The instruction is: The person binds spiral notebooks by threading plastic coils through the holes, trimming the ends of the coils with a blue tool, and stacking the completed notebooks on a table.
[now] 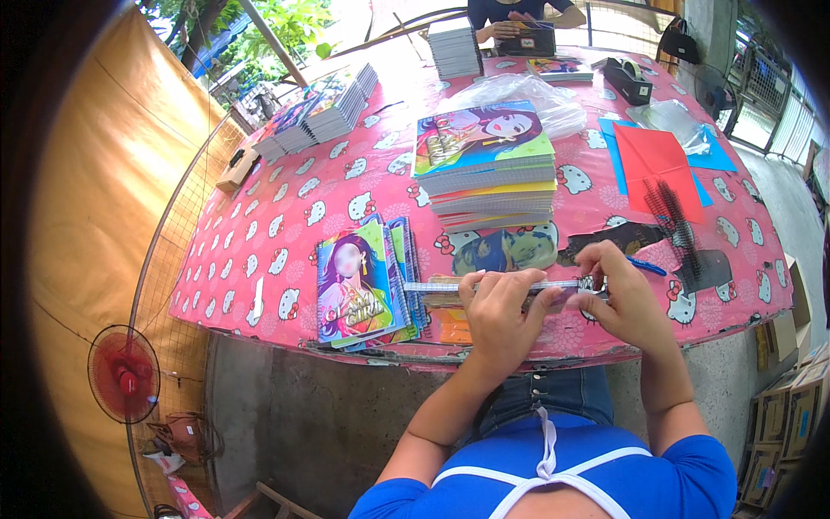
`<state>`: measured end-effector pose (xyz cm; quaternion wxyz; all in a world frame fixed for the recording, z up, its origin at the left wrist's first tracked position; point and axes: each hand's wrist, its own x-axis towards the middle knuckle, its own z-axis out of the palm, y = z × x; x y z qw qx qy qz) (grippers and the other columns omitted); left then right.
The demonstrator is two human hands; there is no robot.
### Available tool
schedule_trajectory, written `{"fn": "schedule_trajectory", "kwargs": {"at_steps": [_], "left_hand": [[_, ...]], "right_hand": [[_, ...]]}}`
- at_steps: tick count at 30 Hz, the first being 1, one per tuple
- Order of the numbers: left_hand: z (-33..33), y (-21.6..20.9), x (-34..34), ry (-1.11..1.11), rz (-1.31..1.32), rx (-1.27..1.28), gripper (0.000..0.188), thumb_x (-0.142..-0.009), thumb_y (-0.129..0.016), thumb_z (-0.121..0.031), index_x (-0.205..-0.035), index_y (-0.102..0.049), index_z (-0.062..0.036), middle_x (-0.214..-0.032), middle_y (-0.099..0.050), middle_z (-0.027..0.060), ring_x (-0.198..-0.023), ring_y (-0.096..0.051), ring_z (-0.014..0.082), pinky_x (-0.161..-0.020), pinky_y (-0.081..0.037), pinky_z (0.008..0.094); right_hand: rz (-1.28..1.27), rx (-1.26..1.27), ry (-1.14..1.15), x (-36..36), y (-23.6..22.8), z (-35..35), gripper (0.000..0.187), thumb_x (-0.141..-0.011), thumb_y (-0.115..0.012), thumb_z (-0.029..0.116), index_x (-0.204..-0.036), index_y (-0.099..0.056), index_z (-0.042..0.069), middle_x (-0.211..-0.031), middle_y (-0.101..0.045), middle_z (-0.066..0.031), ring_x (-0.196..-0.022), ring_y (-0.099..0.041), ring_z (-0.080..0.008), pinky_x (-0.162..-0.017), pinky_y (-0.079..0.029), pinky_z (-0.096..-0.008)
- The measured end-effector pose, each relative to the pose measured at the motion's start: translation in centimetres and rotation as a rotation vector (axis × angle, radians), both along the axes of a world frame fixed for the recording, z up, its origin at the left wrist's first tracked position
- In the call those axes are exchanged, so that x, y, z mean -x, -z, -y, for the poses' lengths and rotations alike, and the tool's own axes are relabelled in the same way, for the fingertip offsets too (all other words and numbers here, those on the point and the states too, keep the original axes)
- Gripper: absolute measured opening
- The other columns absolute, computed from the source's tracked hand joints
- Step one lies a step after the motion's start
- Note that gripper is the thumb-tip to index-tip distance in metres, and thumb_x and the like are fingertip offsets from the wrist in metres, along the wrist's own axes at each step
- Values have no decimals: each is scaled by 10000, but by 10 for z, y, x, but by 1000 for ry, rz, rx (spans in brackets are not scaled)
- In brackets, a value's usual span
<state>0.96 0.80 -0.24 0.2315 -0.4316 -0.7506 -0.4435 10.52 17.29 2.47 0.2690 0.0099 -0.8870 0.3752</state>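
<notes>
My left hand (506, 316) is closed round a notebook (432, 287) held edge-on above the table's near edge. At its right end my right hand (624, 298) pinches a dark wire coil (590, 284) with fingertips and thumb; how far the coil runs through the pages is hidden. Left of my hands lie several finished-looking spiral notebooks (356, 285) with bright illustrated covers. Beyond my hands stands a tall stack of unbound notebooks (484, 169), with yellow and red layers showing at its side. Loose black spiral coils (677, 227) lie to the right, and a blue pen (647, 266) is beside my right hand.
The pink patterned tablecloth (285, 229) covers the table. Red sheets (659, 169) lie over blue ones at right, near a black tape dispenser (627, 80). More spiral notebooks (316, 112) stand at far left. Across the table another person's hands (501, 32) handle a dark item. Boxes (782, 424) stand at lower right.
</notes>
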Motion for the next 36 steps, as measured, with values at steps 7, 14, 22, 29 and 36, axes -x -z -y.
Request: {"fn": "schedule_trajectory", "kwargs": {"at_steps": [7, 14, 22, 29, 36], "left_hand": [[1, 3, 3, 54, -40, -51, 168, -753, -769, -120, -898, -686, -99, -909, -693, 14, -874, -632, 182, -870, -357, 371], [1, 0, 5, 67, -68, -68, 191, -715, -781, -57, -880, -691, -88, -906, -701, 28, -847, -631, 192, -824, -380, 338], [3, 3, 4, 69, -37, -64, 167, -737, -760, -63, -883, -691, -102, -895, -696, -1, -822, -620, 171, -850, -368, 357], [5, 5, 4, 78, -22, -58, 153, -753, -751, -76, -890, -690, -100, -896, -693, -7, -822, -619, 168, -868, -364, 368], [6, 3, 2, 85, -8, -62, 165, -748, -754, -70, -898, -688, -96, -899, -694, 2, -826, -623, 169, -853, -367, 358]], "right_hand": [[-82, -184, 73, 2, -5, 7, 160, -824, -661, 64, -964, -594, 23, -823, -570, -127, -720, -606, -328, -594, -460, -409], [-69, -173, 58, 5, -2, 6, 156, -809, -670, 76, -946, -608, 36, -852, -566, -115, -722, -607, -317, -582, -465, -398], [-5, -253, -17, 5, 0, 4, 179, -809, -674, 98, -958, -593, 39, -887, -564, -126, -750, -607, -326, -585, -463, -408], [-52, -227, 29, 8, 1, 9, 181, -801, -682, 113, -935, -592, 32, -870, -561, -133, -748, -601, -331, -604, -463, -418], [-26, -201, 21, 10, -6, 15, 170, -787, -685, 112, -901, -595, 26, -855, -555, -136, -772, -589, -331, -632, -461, -416]]}}
